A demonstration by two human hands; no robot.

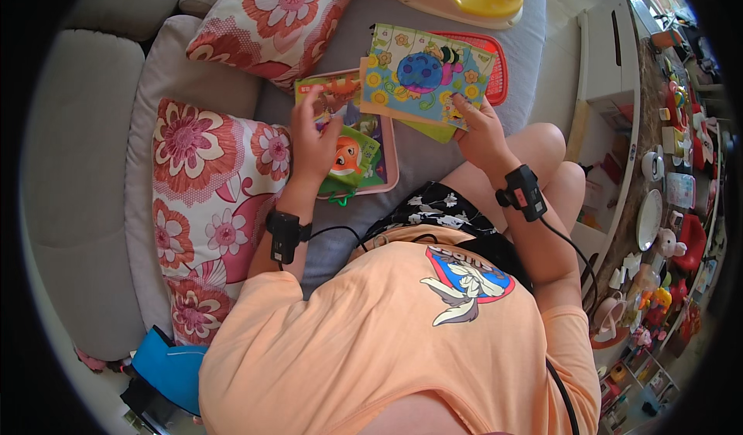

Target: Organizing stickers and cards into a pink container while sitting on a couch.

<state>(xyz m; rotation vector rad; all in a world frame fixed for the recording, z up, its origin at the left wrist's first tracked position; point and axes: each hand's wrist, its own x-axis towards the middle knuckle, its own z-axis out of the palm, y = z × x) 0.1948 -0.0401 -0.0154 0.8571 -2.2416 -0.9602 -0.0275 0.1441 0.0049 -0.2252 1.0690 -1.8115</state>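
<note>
My right hand [480,128] grips a small stack of children's picture sheets or thin booklets by the lower right corner. On top is a colourful picture sheet [419,75] with a blue round figure, flowers and a green edge. An orange-toned sheet and a green one stick out beneath it. My left hand [316,139] is over a pink-rimmed tray [390,171], fingers apart, with nothing visible in it. Inside the tray lie several picture books, among them a green cloth-like booklet [348,155] with an orange fox face. Whether my left fingers touch the books, I cannot tell.
A red plastic basket [498,75] sits partly behind the held sheets. Beyond it is a yellow and cream child's potty seat [458,5]. Floral cushions [203,162] line the grey sofa [81,191] on the left. A cluttered table [621,226] stands at the right.
</note>
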